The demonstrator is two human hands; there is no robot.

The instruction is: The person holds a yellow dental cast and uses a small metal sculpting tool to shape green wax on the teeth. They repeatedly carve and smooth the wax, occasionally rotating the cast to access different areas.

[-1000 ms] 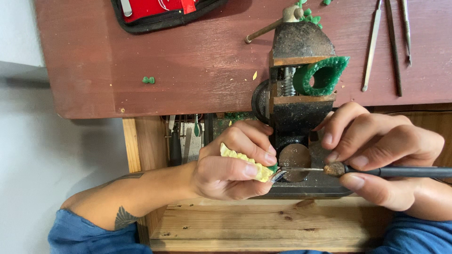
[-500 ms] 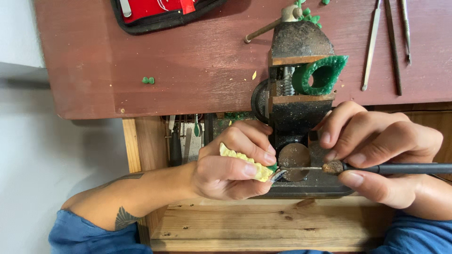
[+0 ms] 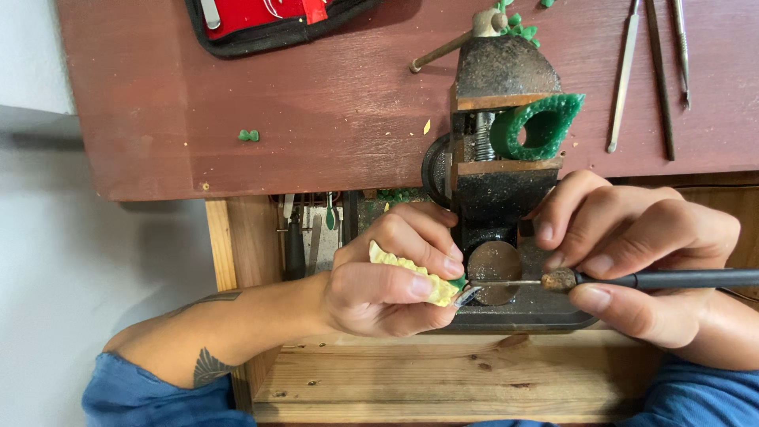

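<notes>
My left hand (image 3: 391,273) grips a small green piece (image 3: 458,282) wrapped in a yellow cloth (image 3: 411,273), held just in front of a dark metal bench vise (image 3: 498,190). My right hand (image 3: 632,253) holds a thin tool with a black handle (image 3: 680,278); its fine metal tip (image 3: 474,289) meets the green piece beside the left fingers. A green wax ring (image 3: 541,125) sits clamped between the vise's wood-lined jaws. Both hands hover over the vise's round flat pad (image 3: 494,261).
A dark red bench top (image 3: 316,103) carries a red and black tool pouch (image 3: 269,24), several slim metal tools (image 3: 648,71) at the far right and green wax crumbs (image 3: 248,135). Below it, a wooden drawer (image 3: 308,237) shows more tools. A pale wooden ledge (image 3: 443,379) lies nearest me.
My right hand and the tool have shifted very slightly; the tip stays on the green piece. The left hand is still.
</notes>
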